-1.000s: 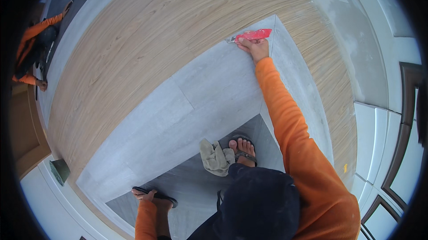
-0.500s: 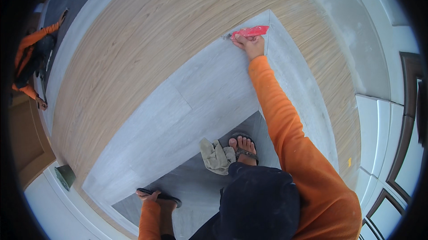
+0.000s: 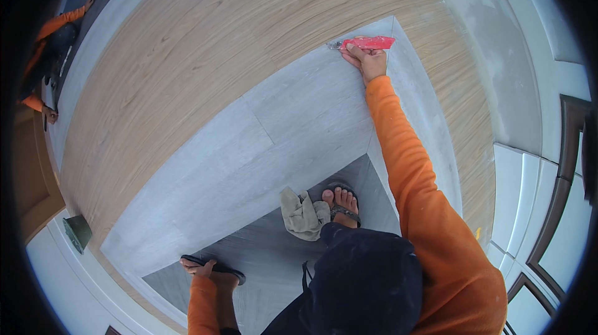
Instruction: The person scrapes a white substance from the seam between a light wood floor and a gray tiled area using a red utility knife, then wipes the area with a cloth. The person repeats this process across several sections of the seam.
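At the far corner of the pale grey plank surface [image 3: 230, 154], my right hand [image 3: 367, 61] is closed around a tool with a flat red handle [image 3: 374, 43]. White smears mark the handle. The tool's grey tip [image 3: 334, 45] points left, lying along the seam with the wood-grain surface [image 3: 205, 55]; its exact kind is unclear. Down at the lower left, my left hand [image 3: 198, 267] rests by the front of a black sandal [image 3: 224, 268] on my foot. Its fingers and thumb are apart and grip no tool.
A crumpled beige cloth [image 3: 302, 215] lies on the dark grey floor [image 3: 268, 245] beside my sandalled foot [image 3: 341, 200]. A dark green object [image 3: 78, 233] is at the left edge. White panels with brown trim [image 3: 564, 167] line the right. A figure in orange sleeves [image 3: 59, 23] appears upper left.
My view has shifted slightly. My right hand keeps the red-handled tool by the same corner, with little movement along the seam. More of my left hand's fingers show beside the sandal.
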The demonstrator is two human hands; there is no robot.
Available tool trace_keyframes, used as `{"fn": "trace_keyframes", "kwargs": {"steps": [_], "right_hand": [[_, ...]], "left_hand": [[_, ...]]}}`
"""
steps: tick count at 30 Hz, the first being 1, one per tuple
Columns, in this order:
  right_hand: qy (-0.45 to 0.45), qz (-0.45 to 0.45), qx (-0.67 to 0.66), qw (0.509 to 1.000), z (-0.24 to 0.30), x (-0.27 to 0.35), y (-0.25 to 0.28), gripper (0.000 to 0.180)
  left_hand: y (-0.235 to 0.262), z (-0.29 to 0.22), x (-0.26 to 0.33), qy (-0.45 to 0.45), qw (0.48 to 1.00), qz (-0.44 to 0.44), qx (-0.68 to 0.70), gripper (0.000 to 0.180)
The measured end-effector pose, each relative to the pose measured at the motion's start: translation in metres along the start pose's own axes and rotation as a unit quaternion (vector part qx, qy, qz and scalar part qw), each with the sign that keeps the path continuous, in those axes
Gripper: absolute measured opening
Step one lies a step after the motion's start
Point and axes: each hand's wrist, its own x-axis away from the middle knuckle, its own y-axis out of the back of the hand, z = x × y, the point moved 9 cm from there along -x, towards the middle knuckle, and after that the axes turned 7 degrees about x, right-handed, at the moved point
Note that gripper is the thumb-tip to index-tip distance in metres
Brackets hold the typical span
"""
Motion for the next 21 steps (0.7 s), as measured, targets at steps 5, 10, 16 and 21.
{"fn": "trace_keyframes", "kwargs": {"steps": [5, 10, 16, 21], "right_hand": [[0.016, 0.005, -0.010, 1.000, 0.002, 0.001, 0.000, 0.023], [0.040, -0.028, -0.036, 0.998, 0.002, 0.007, 0.003, 0.025], [0.035, 0.015, -0.018, 0.999, 0.000, 0.005, -0.003, 0.028], [0.064, 0.060, 0.066, 0.994, -0.001, 0.001, -0.013, 0.029]], "left_hand": [[-0.001, 0.005, -0.008, 0.035, 0.999, 0.009, -0.008, 0.161], [0.006, -0.003, 0.000, 0.059, 0.997, 0.016, -0.050, 0.158], [0.004, -0.003, 0.001, 0.035, 0.999, -0.002, -0.026, 0.158], [0.004, -0.002, -0.004, 0.035, 0.999, -0.003, -0.036, 0.158]]}}
